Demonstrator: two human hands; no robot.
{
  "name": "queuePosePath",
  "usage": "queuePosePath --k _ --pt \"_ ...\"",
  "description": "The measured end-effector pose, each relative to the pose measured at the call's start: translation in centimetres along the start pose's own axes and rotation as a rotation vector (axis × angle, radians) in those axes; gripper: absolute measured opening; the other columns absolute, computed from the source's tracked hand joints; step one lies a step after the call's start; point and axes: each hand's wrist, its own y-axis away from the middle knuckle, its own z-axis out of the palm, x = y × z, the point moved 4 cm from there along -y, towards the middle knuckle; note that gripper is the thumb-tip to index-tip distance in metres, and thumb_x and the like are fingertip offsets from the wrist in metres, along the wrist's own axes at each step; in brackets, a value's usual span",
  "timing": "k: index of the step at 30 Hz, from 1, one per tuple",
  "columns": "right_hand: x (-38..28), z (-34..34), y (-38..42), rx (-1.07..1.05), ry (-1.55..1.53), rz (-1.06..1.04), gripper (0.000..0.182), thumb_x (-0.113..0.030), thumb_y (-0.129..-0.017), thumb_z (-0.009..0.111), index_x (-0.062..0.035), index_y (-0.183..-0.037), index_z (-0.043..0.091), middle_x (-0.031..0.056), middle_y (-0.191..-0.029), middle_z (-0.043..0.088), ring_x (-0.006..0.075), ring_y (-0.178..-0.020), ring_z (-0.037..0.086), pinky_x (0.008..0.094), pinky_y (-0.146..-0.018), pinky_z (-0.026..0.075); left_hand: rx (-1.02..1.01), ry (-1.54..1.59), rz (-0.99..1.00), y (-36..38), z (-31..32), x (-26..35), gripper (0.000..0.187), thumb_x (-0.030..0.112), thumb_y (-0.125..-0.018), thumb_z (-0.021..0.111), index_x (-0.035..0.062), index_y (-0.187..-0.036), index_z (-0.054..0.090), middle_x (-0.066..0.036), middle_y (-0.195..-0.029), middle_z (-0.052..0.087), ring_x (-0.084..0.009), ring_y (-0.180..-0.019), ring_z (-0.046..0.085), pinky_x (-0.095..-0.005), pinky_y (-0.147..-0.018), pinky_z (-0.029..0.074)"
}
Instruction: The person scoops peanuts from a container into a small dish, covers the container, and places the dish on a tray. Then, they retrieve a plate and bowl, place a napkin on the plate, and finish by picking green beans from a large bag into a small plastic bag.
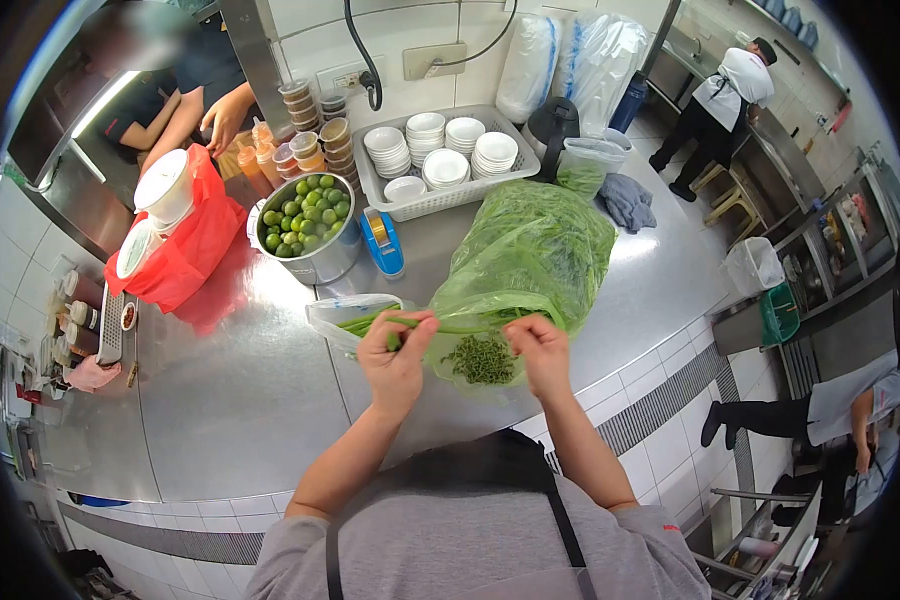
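Note:
My left hand [395,362] is closed around a long green vegetable stalk [460,324], which stretches across toward my right hand. Fingers pinched together, my right hand [538,350] is at the stalk's far end; what lies between its fingertips is too small to make out. Under the stalk, short green pieces [482,360] are heaped in the mouth of a green plastic bag. Behind both hands bulges a large clear green bag [535,245] full of leafy greens. A white plastic bag [355,315] with more green stalks lies beside my left hand.
On the steel counter [240,420] stand a pot of limes [310,255], a blue tape dispenser [382,243], a basket [440,205] of white bowls and a red bag [195,245] with white tubs. A grey cloth [627,202] lies right. People stand at back left and right.

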Motion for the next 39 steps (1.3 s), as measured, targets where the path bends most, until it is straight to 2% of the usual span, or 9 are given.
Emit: queuePosePath --k 3,5,11,17,20,24,29,35,39 --pt "3.8 -1.6 0.1 0.106 -0.044 0.362 0.009 -0.008 -0.080 0.058 -0.0021 -0.086 0.062 0.0122 -0.076 0.059 0.0253 -0.065 0.057 0.0310 -0.055 0.043 0.027 0.102 -0.061 0.0 -1.1 0.4 0.018 0.011 -0.083 0.060 0.0020 -0.069 0.052 0.001 -0.065 0.049 -0.0025 -0.055 0.038 -0.0179 -0.048 0.028" --pt "1.7 -1.0 -0.6 0.012 0.617 -0.040 0.016 -0.015 -0.080 0.057 -0.0023 -0.090 0.061 0.0149 -0.082 0.061 0.0292 -0.070 0.060 0.0397 -0.059 0.046 -0.028 0.129 -0.173 0.3 -1.3 0.1 0.023 0.016 -0.087 0.056 0.0033 -0.069 0.050 0.001 -0.065 0.049 -0.0029 -0.055 0.039 -0.0180 -0.047 0.029" --pt "4.8 1.8 -1.9 -0.282 1.062 -0.027 0.018 -0.011 -0.078 0.047 -0.0067 -0.091 0.060 0.0155 -0.080 0.060 0.0307 -0.073 0.060 0.0423 -0.064 0.048 -0.112 0.459 -0.327 1.5 0.7 -1.2 0.033 0.030 -0.093 0.044 0.0067 -0.070 0.047 0.002 -0.057 0.039 -0.0049 -0.046 0.035 -0.0196 -0.041 0.028" --pt "5.6 2.5 -2.7 -0.271 1.140 -0.282 0.023 -0.011 -0.071 0.053 -0.0079 -0.094 0.057 0.0138 -0.084 0.059 0.0297 -0.072 0.060 0.0394 -0.060 0.050 -0.152 0.405 -0.543 2.4 0.6 -2.4 0.024 0.022 -0.092 0.045 0.0070 -0.074 0.046 0.001 -0.056 0.039 -0.0057 -0.044 0.036 -0.0195 -0.038 0.028" --pt "3.3 2.4 -1.9 -0.373 1.088 -0.180 0.019 -0.011 -0.073 0.054 -0.0053 -0.091 0.056 0.0126 -0.079 0.060 0.0278 -0.071 0.061 0.0375 -0.061 0.049 -0.265 0.251 -0.553 3.2 -0.1 -3.4 0.015 0.016 -0.088 0.053 0.0061 -0.078 0.052 0.001 -0.057 0.043 -0.0051 -0.044 0.038 -0.0183 -0.039 0.029" --pt "-3.5 1.0 -1.2 -0.212 0.754 -0.325 0.020 -0.007 -0.069 0.061 -0.0035 -0.088 0.056 0.0123 -0.080 0.060 0.0261 -0.069 0.061 0.0335 -0.060 0.049 -0.382 -0.148 -0.143 2.3 1.1 -1.9 0.014 0.014 -0.080 0.063 0.0060 -0.091 0.061 -0.003 -0.066 0.054 -0.0125 -0.053 0.051 -0.0256 -0.049 0.040" --pt "-3.8 -0.3 -1.1 -0.169 -0.182 0.131 0.014 0.002 -0.071 0.061 -0.0030 -0.083 0.058 0.0086 -0.078 0.060 0.0169 -0.064 0.058 0.0256 -0.057 0.047 -0.446 -0.468 0.394 1.0 3.7 0.0 0.021 0.011 -0.074 0.065 0.0060 -0.095 0.062 -0.006 -0.074 0.058 -0.0212 -0.065 0.059 -0.0312 -0.055 0.047" --pt "-7.5 -1.5 -0.6 -0.158 0.754 -0.505 0.014 0.002 -0.075 0.059 -0.0025 -0.088 0.060 0.0091 -0.077 0.059 0.0203 -0.064 0.058 0.0269 -0.061 0.048 -0.725 -0.836 0.354 1.3 3.3 -0.7 0.020 0.013 -0.075 0.062 0.0086 -0.094 0.063 -0.007 -0.079 0.056 -0.0229 -0.066 0.058 -0.0322 -0.057 0.048" --pt "-6.3 -1.0 -0.4 -0.110 0.809 -0.488 0.012 0.000 -0.077 0.058 -0.0026 -0.088 0.061 0.0099 -0.077 0.058 0.0218 -0.063 0.058 0.0265 -0.058 0.047 -0.664 -0.805 0.319 1.2 3.3 -0.5 0.018 0.014 -0.071 0.066 0.0076 -0.088 0.065 -0.007 -0.074 0.055 -0.0238 -0.062 0.057 -0.0329 -0.053 0.046"
